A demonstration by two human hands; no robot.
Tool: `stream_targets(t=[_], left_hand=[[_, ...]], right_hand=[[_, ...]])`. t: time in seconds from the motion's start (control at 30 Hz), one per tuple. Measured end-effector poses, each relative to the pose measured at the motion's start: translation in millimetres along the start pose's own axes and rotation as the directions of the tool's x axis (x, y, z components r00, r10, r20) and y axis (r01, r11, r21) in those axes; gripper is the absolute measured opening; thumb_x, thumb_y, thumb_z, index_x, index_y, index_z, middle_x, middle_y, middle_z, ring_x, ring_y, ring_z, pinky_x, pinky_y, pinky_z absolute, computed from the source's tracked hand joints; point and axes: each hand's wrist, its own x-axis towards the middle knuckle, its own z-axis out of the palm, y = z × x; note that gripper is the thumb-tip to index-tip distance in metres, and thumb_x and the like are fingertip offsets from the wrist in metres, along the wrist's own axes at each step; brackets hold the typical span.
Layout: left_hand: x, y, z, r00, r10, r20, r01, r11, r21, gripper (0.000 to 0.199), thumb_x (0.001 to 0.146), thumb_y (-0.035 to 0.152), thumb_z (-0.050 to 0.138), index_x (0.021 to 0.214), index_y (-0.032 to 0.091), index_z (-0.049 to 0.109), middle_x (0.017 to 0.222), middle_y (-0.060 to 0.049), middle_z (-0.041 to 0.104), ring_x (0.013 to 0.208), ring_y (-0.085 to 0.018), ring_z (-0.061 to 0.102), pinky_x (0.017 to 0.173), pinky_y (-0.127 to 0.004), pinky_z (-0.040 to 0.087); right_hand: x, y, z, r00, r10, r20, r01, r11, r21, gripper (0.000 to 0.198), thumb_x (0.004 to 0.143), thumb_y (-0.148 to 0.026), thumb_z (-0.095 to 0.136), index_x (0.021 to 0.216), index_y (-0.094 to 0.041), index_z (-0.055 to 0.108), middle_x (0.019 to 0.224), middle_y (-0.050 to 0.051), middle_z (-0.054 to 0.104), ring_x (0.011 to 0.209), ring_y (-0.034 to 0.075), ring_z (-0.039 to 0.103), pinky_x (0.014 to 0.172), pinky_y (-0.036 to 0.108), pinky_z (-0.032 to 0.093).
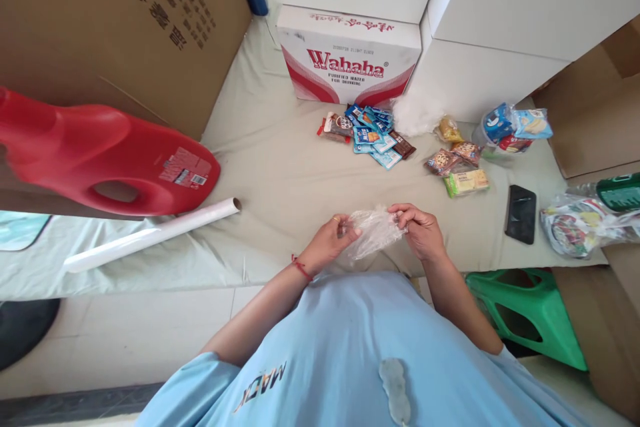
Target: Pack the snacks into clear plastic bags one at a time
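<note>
A crumpled clear plastic bag point(376, 233) is stretched between my hands over the front edge of the cloth-covered table. My left hand point(334, 239) grips its left side between thumb and fingers. On the right, my right hand point(419, 229) pinches the bag's upper corner. Beyond the bag lies a pile of small blue snack packets point(373, 130), with a brown-and-red packet point(338, 127) at its left. To the right sit cookie packets point(443, 161) and a green-and-yellow snack packet point(467, 182).
A large red jug point(135, 153) and a white roll point(155, 235) lie at left. A Wahaha carton point(350, 57) stands behind the snacks. At right are a plastic jar with snack packs point(500, 125), a black phone point(521, 215) and a filled bag point(570, 227). A green stool point(540, 320) stands below.
</note>
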Motion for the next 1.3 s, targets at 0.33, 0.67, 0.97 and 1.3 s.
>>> stream_targets(t=[0.33,0.67,0.97,1.3], left_hand=[[0.4,3.9,-5.3,0.984,-0.024,-0.179,-0.023,0.968,-0.252,0.044,0.076,0.061,0.081,0.080,0.020,0.063,0.086,-0.003,0.074,0.086,-0.019,0.068,0.081,-0.031,0.051],[-11.0,11.3,5.3,0.970,0.208,-0.122,-0.213,0.977,-0.028,0.040,0.087,0.059,0.074,0.078,0.021,0.069,0.094,-0.004,0.076,0.098,-0.021,0.068,0.095,-0.034,0.052],[-4.9,-12.4,-47.0,0.911,0.132,-0.391,-0.146,0.989,-0.006,0.050,0.089,0.067,0.066,0.105,0.022,0.081,0.102,-0.006,0.079,0.095,-0.023,0.068,0.086,-0.034,0.053],[5.9,-1.4,-51.0,0.868,0.427,-0.252,-0.447,0.894,-0.025,0.018,0.087,0.043,0.079,0.080,0.027,0.082,0.125,-0.008,0.071,0.116,-0.023,0.065,0.100,-0.038,0.052]], right_hand=[[10.4,-2.4,-36.5,0.986,-0.044,-0.163,0.007,0.974,-0.226,0.011,0.081,-0.027,0.070,0.071,-0.024,0.074,0.104,0.005,0.074,0.090,0.018,0.063,0.081,0.034,0.053],[25.7,9.2,23.4,0.992,0.123,-0.042,-0.129,0.962,-0.242,0.062,0.073,-0.047,0.085,0.127,-0.027,0.062,0.106,0.004,0.066,0.064,0.011,0.052,0.050,0.025,0.044],[32.0,-8.4,-39.0,0.993,-0.001,-0.120,-0.016,0.990,-0.141,0.023,0.076,-0.041,0.085,0.092,-0.025,0.078,0.079,-0.001,0.067,0.058,0.011,0.049,0.054,0.027,0.041],[-3.3,-27.4,-94.5,0.998,0.058,0.025,-0.042,0.912,-0.409,0.027,0.079,-0.050,0.085,0.093,-0.027,0.082,0.089,0.004,0.074,0.079,0.019,0.063,0.073,0.033,0.052]])
